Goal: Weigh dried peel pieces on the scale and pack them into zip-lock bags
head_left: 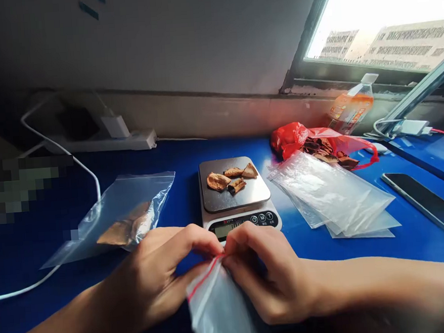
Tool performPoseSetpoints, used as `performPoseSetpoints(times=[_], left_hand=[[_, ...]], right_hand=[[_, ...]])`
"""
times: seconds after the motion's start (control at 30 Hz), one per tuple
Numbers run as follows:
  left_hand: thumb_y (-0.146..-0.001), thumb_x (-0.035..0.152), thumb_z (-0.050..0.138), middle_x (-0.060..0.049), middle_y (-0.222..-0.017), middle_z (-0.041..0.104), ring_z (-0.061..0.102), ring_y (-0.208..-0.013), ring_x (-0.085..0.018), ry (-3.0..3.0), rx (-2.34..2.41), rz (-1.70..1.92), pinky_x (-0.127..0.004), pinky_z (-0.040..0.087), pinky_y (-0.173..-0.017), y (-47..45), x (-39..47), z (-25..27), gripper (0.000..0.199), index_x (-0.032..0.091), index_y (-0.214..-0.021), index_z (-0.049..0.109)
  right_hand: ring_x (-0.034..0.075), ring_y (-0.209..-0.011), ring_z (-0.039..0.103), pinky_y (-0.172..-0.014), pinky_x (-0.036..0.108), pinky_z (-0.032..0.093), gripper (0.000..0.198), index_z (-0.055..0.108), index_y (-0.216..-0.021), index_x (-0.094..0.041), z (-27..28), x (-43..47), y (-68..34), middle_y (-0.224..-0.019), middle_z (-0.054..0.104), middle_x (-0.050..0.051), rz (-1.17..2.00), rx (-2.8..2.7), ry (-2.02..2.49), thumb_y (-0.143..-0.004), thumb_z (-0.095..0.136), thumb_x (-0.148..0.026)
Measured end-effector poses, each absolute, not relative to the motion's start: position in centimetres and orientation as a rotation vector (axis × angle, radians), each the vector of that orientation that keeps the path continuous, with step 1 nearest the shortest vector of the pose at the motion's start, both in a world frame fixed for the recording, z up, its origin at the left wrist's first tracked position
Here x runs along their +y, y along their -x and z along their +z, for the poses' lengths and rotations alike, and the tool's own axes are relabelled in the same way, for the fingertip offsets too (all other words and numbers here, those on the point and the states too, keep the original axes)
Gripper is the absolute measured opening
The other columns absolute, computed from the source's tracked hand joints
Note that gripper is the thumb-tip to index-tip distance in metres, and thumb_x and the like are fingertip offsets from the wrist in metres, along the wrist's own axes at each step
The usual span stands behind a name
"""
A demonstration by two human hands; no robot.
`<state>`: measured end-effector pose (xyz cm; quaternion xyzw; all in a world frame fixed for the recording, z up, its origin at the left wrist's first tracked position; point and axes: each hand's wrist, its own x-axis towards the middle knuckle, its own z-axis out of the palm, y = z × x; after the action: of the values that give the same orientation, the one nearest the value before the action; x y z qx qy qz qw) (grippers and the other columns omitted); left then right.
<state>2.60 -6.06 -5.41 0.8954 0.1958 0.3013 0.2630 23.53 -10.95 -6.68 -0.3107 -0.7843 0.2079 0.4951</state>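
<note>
Both hands meet at the red-striped top edge of a clear zip-lock bag (220, 308), which hangs down in front of the scale. My left hand (164, 267) pinches that edge from the left. From the right, my right hand (267, 270) pinches it close to the left fingertips. Just beyond stands a digital kitchen scale (232, 204), its display partly covered by my fingers. Several curled brown dried slices (218, 181) lie on its steel plate. Left of it, another zip-lock bag (140, 190) lies flat with brown slices inside.
Right of the scale lies a fan of clear bags (338, 194). Behind them is a red plastic bag (290, 137) full of dried slices, near an orange-labelled bottle (352, 106). A phone (426, 203) lies far right. A power strip (136, 140) and white cable (87, 168) are at left.
</note>
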Motion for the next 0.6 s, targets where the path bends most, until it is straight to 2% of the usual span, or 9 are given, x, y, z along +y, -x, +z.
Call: performPoseSetpoints(times=[0.07,0.2,0.4,0.53,0.6], left_hand=[[-0.096,0.020,0.057,0.004,-0.085,0.072,0.067,-0.070,-0.011,-2.406,0.439,0.834,-0.020,0.050,-0.069,-2.6,-6.7,-5.0,0.010,0.027,-0.102,0.059],[-0.100,0.016,0.043,0.001,-0.076,0.069,0.063,-0.065,-0.014,-2.408,0.385,0.866,-0.026,0.048,-0.064,-2.8,-7.7,-4.3,0.021,0.026,-0.095,0.061],[-0.096,0.014,0.053,-0.001,-0.086,0.072,0.065,-0.073,-0.014,-2.491,0.251,0.645,-0.024,0.050,-0.068,-1.9,-5.2,-3.5,0.014,0.024,-0.101,0.063],[-0.095,0.013,0.057,0.001,-0.089,0.071,0.068,-0.080,-0.011,-2.486,0.253,0.537,-0.018,0.051,-0.073,-1.6,-3.6,-3.2,0.014,0.023,-0.101,0.065],[-0.097,0.018,0.056,0.000,-0.090,0.071,0.069,-0.080,-0.011,-2.425,0.318,0.468,-0.017,0.052,-0.073,-1.8,-3.5,-3.1,0.012,0.023,-0.099,0.067]], right_hand=[[0.009,-0.053,0.045,-0.049,0.020,0.036,0.019,0.046,-0.093,-0.021,-6.8,-11.2,-23.5,-0.067,0.054,-0.003,0.491,-1.936,0.668,-0.082,0.054,-0.008],[0.011,-0.055,0.049,-0.051,0.022,0.039,0.018,0.047,-0.092,-0.022,-7.0,-11.1,-23.8,-0.069,0.057,-0.002,0.588,-1.999,0.588,-0.080,0.052,-0.009],[0.012,-0.059,0.049,-0.053,0.023,0.041,0.024,0.050,-0.092,-0.021,-6.6,-10.7,-24.7,-0.071,0.055,-0.001,0.540,-1.977,0.546,-0.076,0.053,-0.005],[0.017,-0.081,0.057,-0.070,0.030,0.049,0.021,0.050,-0.090,-0.020,-5.4,-10.5,-25.4,-0.087,0.059,0.006,0.549,-1.985,0.551,-0.077,0.055,-0.005],[0.016,-0.078,0.055,-0.073,0.031,0.047,0.021,0.048,-0.088,-0.020,-5.1,-10.5,-25.5,-0.084,0.059,0.005,0.563,-2.024,0.555,-0.077,0.054,-0.004]])
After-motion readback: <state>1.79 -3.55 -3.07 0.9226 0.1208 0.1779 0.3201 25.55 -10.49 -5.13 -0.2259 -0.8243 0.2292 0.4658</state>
